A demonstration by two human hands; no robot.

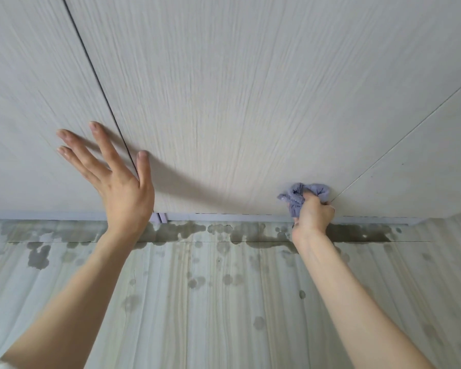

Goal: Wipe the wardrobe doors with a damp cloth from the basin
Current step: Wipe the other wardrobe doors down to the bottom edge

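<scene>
Cloth point(305, 194) bunched in right hand point(313, 213) against door point(224, 102); left hand point(117, 179) spread flat.

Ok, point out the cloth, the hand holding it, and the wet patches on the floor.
cloth point(301, 194), head view, on the bunched purple fabric above the fingers.
right hand point(314, 214), head view, on the back of the hand.
wet patches point(357, 233), head view, on the dark stain by the wardrobe base.

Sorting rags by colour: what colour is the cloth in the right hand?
Lavender-blue bunched cloth, seen in the head view.
</scene>
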